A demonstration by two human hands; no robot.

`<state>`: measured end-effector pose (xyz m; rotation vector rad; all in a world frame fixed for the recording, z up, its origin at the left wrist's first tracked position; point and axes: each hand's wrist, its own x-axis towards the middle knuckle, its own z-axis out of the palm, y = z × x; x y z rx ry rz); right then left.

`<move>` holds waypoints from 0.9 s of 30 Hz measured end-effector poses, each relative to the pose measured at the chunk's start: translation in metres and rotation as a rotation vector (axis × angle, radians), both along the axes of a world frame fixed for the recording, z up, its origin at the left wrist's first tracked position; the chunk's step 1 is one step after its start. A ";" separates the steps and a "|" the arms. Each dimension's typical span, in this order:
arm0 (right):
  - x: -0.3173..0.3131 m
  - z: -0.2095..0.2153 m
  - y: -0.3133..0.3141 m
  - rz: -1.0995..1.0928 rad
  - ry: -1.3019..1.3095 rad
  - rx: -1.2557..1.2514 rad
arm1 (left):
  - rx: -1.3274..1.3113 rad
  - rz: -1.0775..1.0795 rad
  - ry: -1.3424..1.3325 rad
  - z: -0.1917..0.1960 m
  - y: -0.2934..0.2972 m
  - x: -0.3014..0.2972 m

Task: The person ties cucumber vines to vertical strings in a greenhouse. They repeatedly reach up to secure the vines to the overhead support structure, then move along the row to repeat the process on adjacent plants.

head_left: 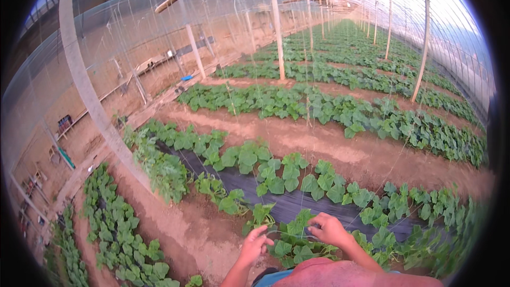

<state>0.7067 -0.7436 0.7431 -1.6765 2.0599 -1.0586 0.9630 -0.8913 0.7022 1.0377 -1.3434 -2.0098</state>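
My left hand (254, 245) and my right hand (329, 229) reach down over a young broad-leaved green plant (294, 237) in the nearest bed. Both pinch a thin pale string (289, 232) that loops between them just above the plant's leaves. A thin vertical twine (306, 180) rises from this plant toward the roof. The plant grows out of black plastic mulch (287, 202) covering the bed. My red-clothed knee (324, 273) shows at the bottom edge.
Rows of the same leafy plants (340, 111) run across bare sandy soil paths (319, 143). Slanted and upright support poles (276, 26) and hanging strings stand among the beds. A clear plastic greenhouse wall and earth bank (106, 74) lie to the left.
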 end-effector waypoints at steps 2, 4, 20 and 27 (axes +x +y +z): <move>0.004 0.005 -0.003 0.041 -0.022 0.005 | 0.059 0.082 0.106 -0.004 -0.014 0.011; 0.004 0.003 -0.012 0.062 -0.048 0.014 | 0.100 0.170 0.184 -0.006 -0.036 0.022; 0.053 0.078 -0.176 -0.051 -0.122 0.000 | -0.622 0.369 0.247 0.188 -0.390 0.073; 0.095 0.157 -0.234 -0.089 0.062 -0.104 | -0.909 0.249 0.313 0.372 -0.535 0.020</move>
